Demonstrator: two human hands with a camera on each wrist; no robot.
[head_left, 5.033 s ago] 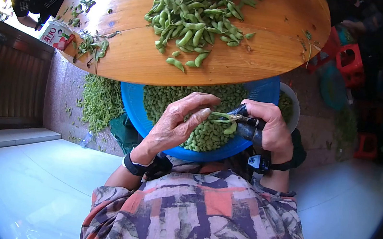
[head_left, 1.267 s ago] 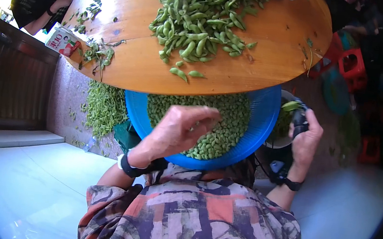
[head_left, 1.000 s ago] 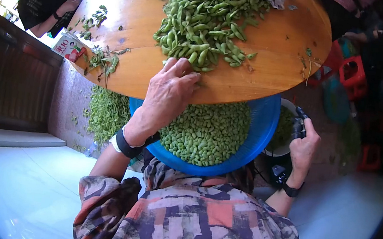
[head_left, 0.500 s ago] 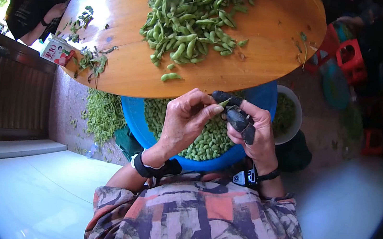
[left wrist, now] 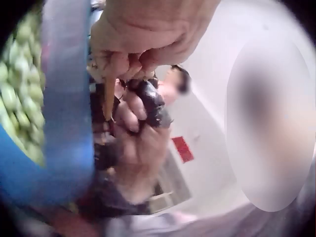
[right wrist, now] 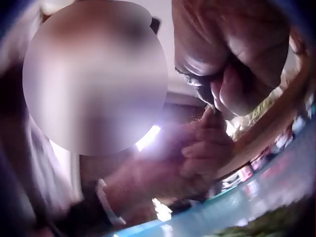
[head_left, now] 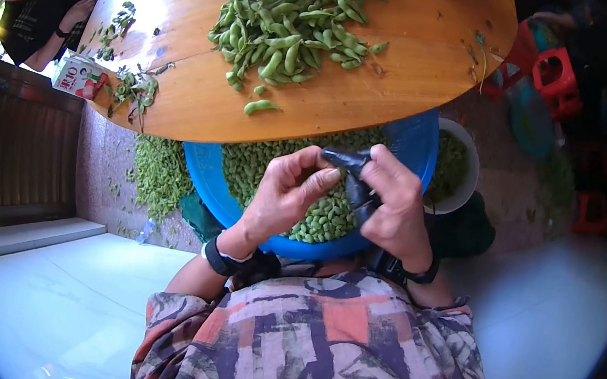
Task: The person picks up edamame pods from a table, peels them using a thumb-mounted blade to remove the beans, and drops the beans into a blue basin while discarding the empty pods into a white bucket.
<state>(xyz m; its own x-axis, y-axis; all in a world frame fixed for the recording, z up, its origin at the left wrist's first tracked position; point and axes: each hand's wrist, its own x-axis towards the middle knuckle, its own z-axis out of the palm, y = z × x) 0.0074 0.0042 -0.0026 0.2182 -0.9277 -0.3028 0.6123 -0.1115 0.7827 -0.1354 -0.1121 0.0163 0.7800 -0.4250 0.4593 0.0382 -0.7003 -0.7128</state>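
Observation:
In the head view both hands meet over the blue basin (head_left: 421, 140). My left hand (head_left: 284, 191) pinches a green soybean pod (head_left: 342, 172) between thumb and fingers, and only a sliver of it shows. From the other side my right hand (head_left: 400, 210) grips it with the black-covered thumb and forefinger (head_left: 346, 159). Shelled green beans (head_left: 322, 221) fill the basin beneath them. The left wrist view has the left hand (left wrist: 153, 29) close over the right hand's black coverings (left wrist: 155, 101). Fingertips of both hands touch in the right wrist view.
A wooden table (head_left: 411, 73) carries a heap of pods (head_left: 287, 22), with a carton (head_left: 77, 74) at its left edge. A white bowl (head_left: 474, 158) with green scraps stands right of the basin. Empty-looking pods (head_left: 156, 174) lie heaped on the floor. Red stools (head_left: 555, 81) stand at right.
The right hand let go of an opened pod over the white bowl while the left picked a pod off the table. Both hands then came together over the basin, and the right has turned inward.

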